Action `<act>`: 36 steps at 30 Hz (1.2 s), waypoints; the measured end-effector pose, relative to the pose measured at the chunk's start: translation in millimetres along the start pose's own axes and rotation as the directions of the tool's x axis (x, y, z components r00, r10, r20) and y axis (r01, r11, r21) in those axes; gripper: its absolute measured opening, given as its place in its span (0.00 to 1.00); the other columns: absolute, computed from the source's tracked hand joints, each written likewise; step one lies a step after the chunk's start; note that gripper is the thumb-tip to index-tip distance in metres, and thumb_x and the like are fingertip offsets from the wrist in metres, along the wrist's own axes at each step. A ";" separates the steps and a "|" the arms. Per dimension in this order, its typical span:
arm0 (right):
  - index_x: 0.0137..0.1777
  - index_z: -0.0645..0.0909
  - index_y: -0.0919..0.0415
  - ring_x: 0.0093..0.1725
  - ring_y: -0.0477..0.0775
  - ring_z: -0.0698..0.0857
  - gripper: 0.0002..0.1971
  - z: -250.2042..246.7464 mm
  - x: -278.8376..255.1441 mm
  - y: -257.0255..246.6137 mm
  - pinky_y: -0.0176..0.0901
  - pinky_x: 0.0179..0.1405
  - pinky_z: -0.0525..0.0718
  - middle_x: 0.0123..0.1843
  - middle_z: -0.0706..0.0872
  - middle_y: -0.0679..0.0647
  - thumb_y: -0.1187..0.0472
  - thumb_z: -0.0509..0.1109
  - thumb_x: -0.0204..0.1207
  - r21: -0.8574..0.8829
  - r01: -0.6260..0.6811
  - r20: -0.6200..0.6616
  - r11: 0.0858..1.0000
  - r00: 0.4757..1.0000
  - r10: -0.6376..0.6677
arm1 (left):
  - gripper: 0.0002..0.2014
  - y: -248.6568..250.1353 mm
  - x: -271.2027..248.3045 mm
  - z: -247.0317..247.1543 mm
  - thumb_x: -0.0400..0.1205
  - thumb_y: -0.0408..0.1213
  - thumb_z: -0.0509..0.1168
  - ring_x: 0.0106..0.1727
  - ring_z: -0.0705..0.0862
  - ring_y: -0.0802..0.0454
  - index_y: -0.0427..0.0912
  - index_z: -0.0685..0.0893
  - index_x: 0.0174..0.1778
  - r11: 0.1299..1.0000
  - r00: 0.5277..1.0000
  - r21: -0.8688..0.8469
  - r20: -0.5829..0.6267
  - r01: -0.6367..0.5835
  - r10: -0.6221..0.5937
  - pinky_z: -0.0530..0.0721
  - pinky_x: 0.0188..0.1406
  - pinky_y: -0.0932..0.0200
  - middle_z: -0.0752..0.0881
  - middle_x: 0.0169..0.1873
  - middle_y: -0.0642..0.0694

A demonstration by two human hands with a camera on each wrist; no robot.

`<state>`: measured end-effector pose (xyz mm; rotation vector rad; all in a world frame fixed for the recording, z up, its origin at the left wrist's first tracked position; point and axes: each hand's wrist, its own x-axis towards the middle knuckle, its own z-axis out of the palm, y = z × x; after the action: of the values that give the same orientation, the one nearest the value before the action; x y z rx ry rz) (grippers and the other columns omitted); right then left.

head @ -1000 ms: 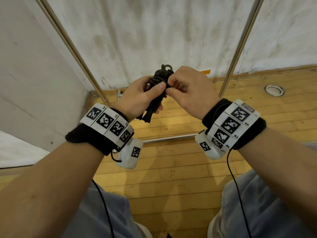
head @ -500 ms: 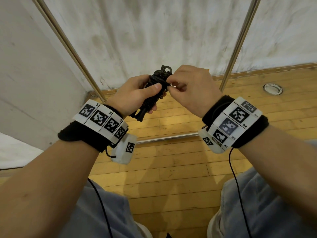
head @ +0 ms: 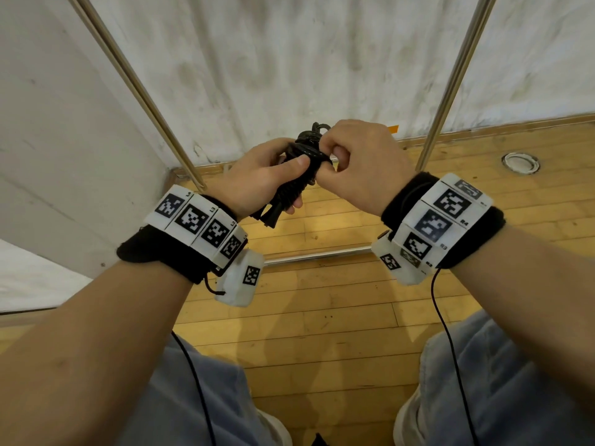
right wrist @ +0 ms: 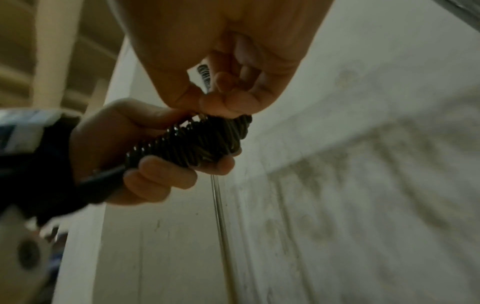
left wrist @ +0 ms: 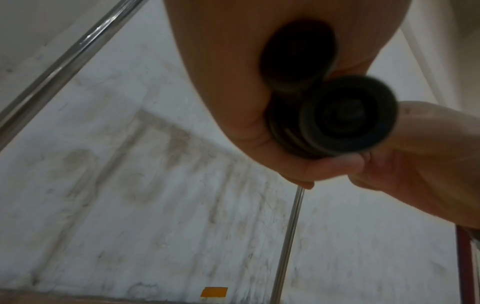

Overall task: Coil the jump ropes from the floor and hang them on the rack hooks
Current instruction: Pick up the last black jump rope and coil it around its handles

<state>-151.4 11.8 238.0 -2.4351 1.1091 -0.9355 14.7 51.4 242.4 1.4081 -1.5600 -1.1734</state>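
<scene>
The jump rope point(head: 304, 169), a tight black bundle with its cord wound round the two handles, is being held in the air in front of the person, above the wooden floor point(head: 322, 333) and near the corner of the white walls. The left hand point(head: 260, 178) is gripping the bundle round its middle, thumb lying across the windings, while the right hand point(head: 357, 162) is pinching the cord at the bundle's far end, where a small loop is sticking up. In the left wrist view the round butt ends of the handles point(left wrist: 348, 121) are showing side by side. Judging from this, the coiling is looking nearly finished and the end is being tucked or secured; hanging is not yet done, and no hook is showing, only slanted metal rack bars point(head: 450, 78) against the wall. Whether other ropes are waiting cannot be told. The wristbands point(head: 199, 220) are carrying black-and-white square codes with tiny labels, R4 being readable on the right one.
</scene>
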 end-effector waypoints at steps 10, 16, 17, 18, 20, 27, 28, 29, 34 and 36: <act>0.37 0.74 0.55 0.31 0.41 0.71 0.10 9.7 -6.5 5.4 0.23 0.32 0.69 0.32 0.70 0.41 0.57 0.74 0.70 0.139 -0.051 0.042 0.989 0.998 0.046 | 0.18 -5.2 -0.1 8.2 0.87 0.36 0.58 0.32 0.84 0.46 0.31 0.70 0.70 1.000 0.995 -0.019 -0.100 0.002 -0.004 0.85 0.30 0.53 0.83 0.38 0.40; 0.43 0.78 0.57 0.34 0.46 0.75 0.07 10.9 -11.5 -1.7 0.32 0.33 0.70 0.40 0.73 0.45 0.56 0.70 0.70 -0.061 0.023 -0.018 0.998 1.000 -0.024 | 0.18 1.5 1.6 18.4 0.87 0.44 0.56 0.28 0.83 0.48 0.32 0.72 0.63 0.985 0.989 -0.171 -0.134 0.037 -0.060 0.83 0.27 0.55 0.85 0.42 0.41; 0.44 0.79 0.59 0.34 0.46 0.75 0.07 11.7 -12.0 -2.1 0.31 0.33 0.68 0.40 0.72 0.45 0.57 0.70 0.70 -0.086 0.031 -0.030 0.996 0.999 -0.034 | 0.21 2.4 3.3 20.9 0.87 0.49 0.55 0.27 0.83 0.48 0.32 0.72 0.62 0.987 0.984 -0.154 -0.162 0.047 -0.073 0.83 0.26 0.55 0.85 0.40 0.41; 0.44 0.80 0.60 0.34 0.46 0.74 0.06 12.1 -11.9 -2.3 0.31 0.33 0.67 0.40 0.72 0.45 0.58 0.70 0.70 -0.099 0.035 -0.044 0.994 0.998 -0.040 | 0.22 3.0 4.7 23.3 0.86 0.51 0.56 0.26 0.83 0.48 0.33 0.72 0.61 0.989 0.978 -0.132 -0.193 0.058 -0.083 0.83 0.25 0.55 0.86 0.38 0.41; 0.42 0.82 0.61 0.34 0.46 0.74 0.06 11.7 -11.6 -3.0 0.35 0.35 0.69 0.39 0.72 0.45 0.59 0.70 0.69 -0.101 0.036 -0.073 0.994 0.996 -0.044 | 0.19 3.7 8.0 26.4 0.86 0.50 0.57 0.24 0.83 0.49 0.34 0.72 0.59 0.989 0.969 -0.130 -0.228 0.068 -0.096 0.83 0.23 0.56 0.85 0.36 0.41; 0.32 0.72 0.55 0.33 0.48 0.72 0.07 -2.0 -4.8 -5.2 0.38 0.35 0.67 0.31 0.71 0.45 0.58 0.67 0.68 -0.138 0.047 -0.075 0.989 0.996 -0.057 | 0.19 13.8 13.1 32.6 0.86 0.42 0.54 0.23 0.80 0.46 0.29 0.67 0.64 0.964 0.972 -0.246 -0.181 0.104 -0.152 0.80 0.22 0.56 0.79 0.33 0.36; 0.32 0.74 0.56 0.32 0.49 0.72 0.06 -3.1 -3.9 -5.5 0.39 0.35 0.69 0.30 0.71 0.46 0.59 0.67 0.68 -0.138 0.053 -0.090 0.989 0.994 -0.066 | 0.21 14.6 13.6 32.7 0.86 0.42 0.53 0.23 0.80 0.46 0.27 0.66 0.66 0.962 0.970 -0.255 -0.189 0.100 -0.151 0.80 0.22 0.57 0.79 0.33 0.36; 0.32 0.76 0.59 0.32 0.49 0.72 0.06 -4.0 -3.3 -5.5 0.40 0.34 0.71 0.30 0.72 0.46 0.59 0.67 0.68 -0.146 0.058 -0.105 0.988 0.992 -0.073 | 0.20 15.5 13.8 32.5 0.86 0.41 0.53 0.22 0.80 0.47 0.28 0.66 0.67 0.960 0.968 -0.265 -0.205 0.088 -0.145 0.80 0.22 0.57 0.79 0.33 0.36; 0.37 0.85 0.64 0.31 0.49 0.76 0.07 -9.5 -1.9 -3.5 0.43 0.34 0.78 0.30 0.76 0.49 0.61 0.68 0.69 -0.136 0.068 -0.230 0.988 0.968 -0.098 | 0.11 21.1 11.5 31.2 0.86 0.34 0.55 0.25 0.81 0.46 0.36 0.66 0.62 0.908 0.974 -0.419 -0.207 -0.006 -0.089 0.82 0.26 0.53 0.82 0.38 0.37; 0.39 0.86 0.64 0.33 0.50 0.79 0.06 -11.4 -0.7 -1.6 0.43 0.36 0.80 0.32 0.80 0.52 0.62 0.69 0.71 -0.096 0.091 -0.210 0.991 0.972 -0.109 | 0.11 19.9 11.5 28.5 0.86 0.33 0.56 0.27 0.82 0.46 0.39 0.65 0.63 0.908 0.971 -0.418 -0.226 -0.028 -0.074 0.84 0.29 0.51 0.82 0.41 0.38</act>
<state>-158.4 13.3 247.0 -2.5259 1.1255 -1.2321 -20.2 44.4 251.1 1.2258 -1.0493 -1.2161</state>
